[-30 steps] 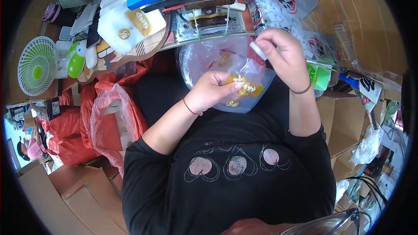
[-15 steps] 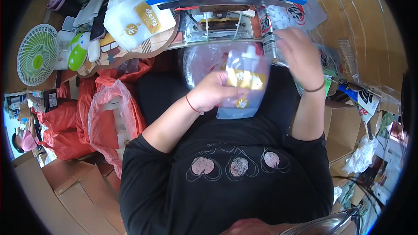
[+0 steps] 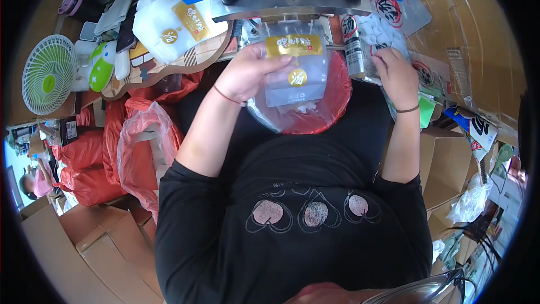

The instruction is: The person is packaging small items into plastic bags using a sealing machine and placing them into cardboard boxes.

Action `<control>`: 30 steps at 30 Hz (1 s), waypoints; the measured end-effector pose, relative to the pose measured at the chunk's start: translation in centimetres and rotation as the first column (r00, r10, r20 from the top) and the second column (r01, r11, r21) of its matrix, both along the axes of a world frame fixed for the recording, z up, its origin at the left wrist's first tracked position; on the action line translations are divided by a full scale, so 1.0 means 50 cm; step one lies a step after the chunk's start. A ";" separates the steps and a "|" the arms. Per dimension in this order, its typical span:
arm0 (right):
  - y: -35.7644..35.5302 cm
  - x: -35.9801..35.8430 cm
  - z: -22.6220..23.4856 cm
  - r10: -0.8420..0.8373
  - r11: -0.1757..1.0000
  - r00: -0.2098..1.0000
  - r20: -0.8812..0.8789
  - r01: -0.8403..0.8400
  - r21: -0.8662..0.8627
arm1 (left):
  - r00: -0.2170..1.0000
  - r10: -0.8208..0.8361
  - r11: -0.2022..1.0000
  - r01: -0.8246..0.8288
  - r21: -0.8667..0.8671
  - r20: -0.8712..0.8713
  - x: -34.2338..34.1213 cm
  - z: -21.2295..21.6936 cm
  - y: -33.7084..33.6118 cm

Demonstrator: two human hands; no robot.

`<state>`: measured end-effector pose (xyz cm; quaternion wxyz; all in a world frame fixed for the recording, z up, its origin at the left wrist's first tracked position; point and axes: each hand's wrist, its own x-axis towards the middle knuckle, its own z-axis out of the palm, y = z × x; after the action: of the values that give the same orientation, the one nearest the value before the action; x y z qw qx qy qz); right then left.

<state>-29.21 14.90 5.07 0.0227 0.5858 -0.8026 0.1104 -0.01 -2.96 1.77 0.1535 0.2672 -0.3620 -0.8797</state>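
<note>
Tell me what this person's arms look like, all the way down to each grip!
The left grip and right grip are bare, without gloves. The plain black sleeves reach about to the elbows, and the forearms are uncovered. There's a thin reddish cord bracelet on the left wrist and a brown band on the right.

1 head-worn fisheye camera faces down, near the left hand (image 3: 246, 73) and right hand (image 3: 398, 80).

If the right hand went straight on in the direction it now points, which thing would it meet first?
The right hand would probably meet the heap of small white pieces just ahead of it; depth is unclear, so it may already touch them.
</note>
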 end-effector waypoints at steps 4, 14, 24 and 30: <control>0.014 -0.009 -0.017 -0.025 0.998 1.000 -0.010 0.025 -0.066 | 0.693 -0.591 0.563 0.721 -0.405 0.414 0.081 -0.101 -0.069; 0.006 -0.014 -0.031 0.071 0.974 0.996 0.045 -0.059 -0.220 | 0.860 -0.207 0.439 0.507 -0.742 0.466 -0.111 -0.288 0.149; 0.007 -0.015 -0.023 0.111 0.964 0.991 0.076 -0.089 -0.251 | 0.578 -0.220 0.150 0.816 -0.558 0.786 0.023 -0.236 0.081; 0.012 -0.018 -0.024 0.112 0.958 0.991 0.071 -0.089 -0.274 | 0.907 -0.124 0.278 0.420 -0.864 0.402 0.237 0.083 0.012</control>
<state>-30.12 15.49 3.88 0.0625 0.6118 -0.7495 0.2448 11.83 -2.33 5.94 0.0766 0.1734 -0.8578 -0.4778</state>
